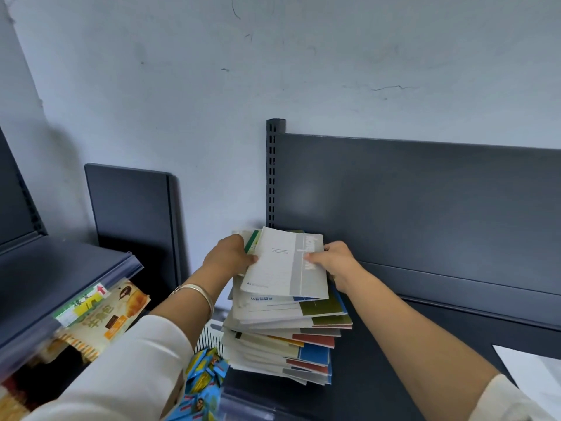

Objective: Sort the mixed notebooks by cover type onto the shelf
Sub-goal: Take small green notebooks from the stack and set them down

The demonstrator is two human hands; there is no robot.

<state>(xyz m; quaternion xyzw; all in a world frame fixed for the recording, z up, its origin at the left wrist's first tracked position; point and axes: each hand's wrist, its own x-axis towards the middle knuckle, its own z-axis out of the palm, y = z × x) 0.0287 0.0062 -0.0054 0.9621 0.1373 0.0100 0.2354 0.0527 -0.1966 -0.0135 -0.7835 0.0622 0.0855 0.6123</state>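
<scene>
A grey-and-white notebook (285, 262) is being pinched at its left edge by the left hand (227, 253) and at its right by the right hand (337, 264), atop the notebook stack (282, 335) on the dark shelf (394, 375)

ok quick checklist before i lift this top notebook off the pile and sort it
1. Both hands on the top notebook: ok. The left hand holds its left edge, the right hand its right edge.
2. Top notebook separated from the one beneath: cannot tell; the right fingers may reach under more than one cover.
3. Cover type readable: ok, white with a grey band.
4. Pile of notebooks stable: not ok. It is fanned and uneven, overhanging toward the left.
5. Free shelf space to the right of the pile: ok.
6. White sheet at far right out of the way: ok, apart from the pile.
</scene>
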